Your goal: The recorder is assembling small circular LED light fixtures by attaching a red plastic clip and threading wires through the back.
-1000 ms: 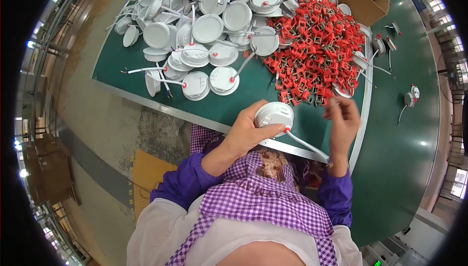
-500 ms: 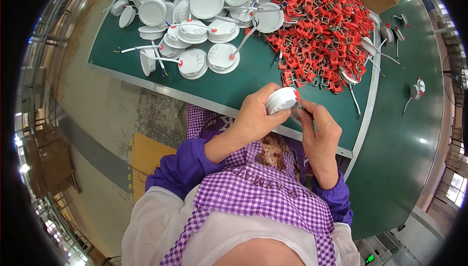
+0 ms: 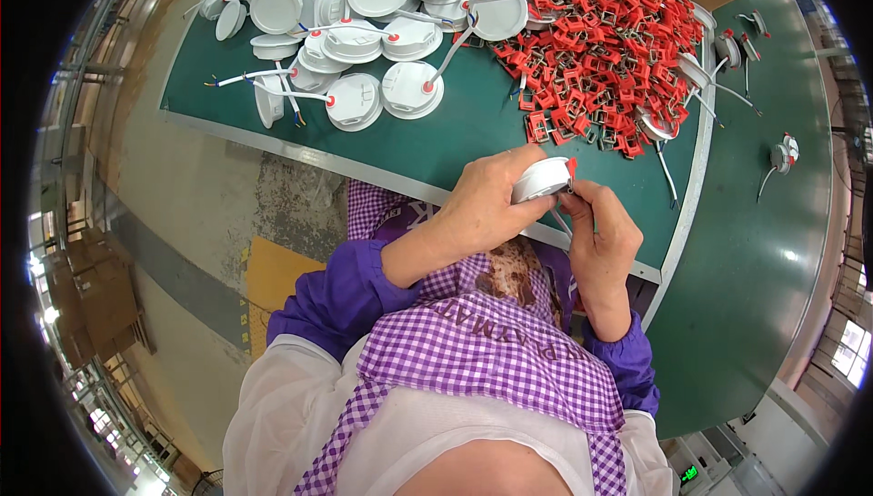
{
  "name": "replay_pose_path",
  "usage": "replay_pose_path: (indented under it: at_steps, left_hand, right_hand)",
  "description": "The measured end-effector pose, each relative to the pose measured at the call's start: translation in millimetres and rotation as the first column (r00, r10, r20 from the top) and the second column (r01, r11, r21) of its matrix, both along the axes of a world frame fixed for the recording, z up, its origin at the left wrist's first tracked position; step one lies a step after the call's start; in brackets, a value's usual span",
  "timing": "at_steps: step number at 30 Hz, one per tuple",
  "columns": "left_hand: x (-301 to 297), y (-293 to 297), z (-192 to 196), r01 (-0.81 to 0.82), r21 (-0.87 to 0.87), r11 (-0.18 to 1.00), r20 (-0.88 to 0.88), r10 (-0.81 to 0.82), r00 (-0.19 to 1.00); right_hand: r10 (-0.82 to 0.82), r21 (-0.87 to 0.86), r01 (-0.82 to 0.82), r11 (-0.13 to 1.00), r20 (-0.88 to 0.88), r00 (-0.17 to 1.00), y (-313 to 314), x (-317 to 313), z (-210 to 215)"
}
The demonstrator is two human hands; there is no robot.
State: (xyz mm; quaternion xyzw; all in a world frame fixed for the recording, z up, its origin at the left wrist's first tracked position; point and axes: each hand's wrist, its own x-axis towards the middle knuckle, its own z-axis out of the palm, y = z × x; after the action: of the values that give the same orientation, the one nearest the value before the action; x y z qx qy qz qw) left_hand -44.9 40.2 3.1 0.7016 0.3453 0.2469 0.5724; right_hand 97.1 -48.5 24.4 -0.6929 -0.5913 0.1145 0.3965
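Note:
My left hand [image 3: 484, 205] grips a round white lamp housing [image 3: 540, 179] on edge, just in front of the green table's near edge [image 3: 427, 152]. My right hand [image 3: 600, 232] presses against the housing's right side, where a small red clip [image 3: 571, 167] sits at its rim; the fingertips pinch there, and a thin white wire hangs below. Both hands are close to my chest, over a purple checked apron.
A heap of red metal spring clips [image 3: 609, 50] lies on the table's right part. Several white round housings with white leads [image 3: 364, 50] pile at the back left. A few finished lamps [image 3: 782, 155] lie on the green surface to the right. Concrete floor to the left.
Both hands drew the housing off the table toward my body. The right hand left the clip pile and closed onto the housing's side, and the housing is now turned on edge.

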Motion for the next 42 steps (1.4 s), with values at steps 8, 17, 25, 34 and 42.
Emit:
replay_pose_path:
  at_steps: [8,17,25,34,42]
  left_hand:
    - [-2,-4,-1,0.074,0.007,0.997,0.037,-0.074,0.997]
    - [-9,2,10,0.205,-0.171,0.964,0.022,-0.205,0.979]
    - [-2,-15,9,0.117,0.024,0.993,0.051,-0.118,0.992]
    - [-2,-27,29,0.24,-0.152,0.959,0.051,-0.235,0.971]
    - [-34,52,16,-0.263,0.634,0.727,-0.031,0.364,0.931]
  right_hand:
    - [-0.098,-0.092,0.068,0.993,-0.373,0.923,-7,1,-4]
    - [0.049,-0.04,-0.054,0.998,-0.106,0.993,-13,7,2]
    - [-0.161,-0.311,-0.032,0.95,-0.573,0.804,-22,14,25]
    - [-0.136,-0.314,-0.161,0.936,-0.742,0.656,-32,41,30]
    - [-0.555,-0.088,0.564,0.821,0.107,0.825,-63,155,57]
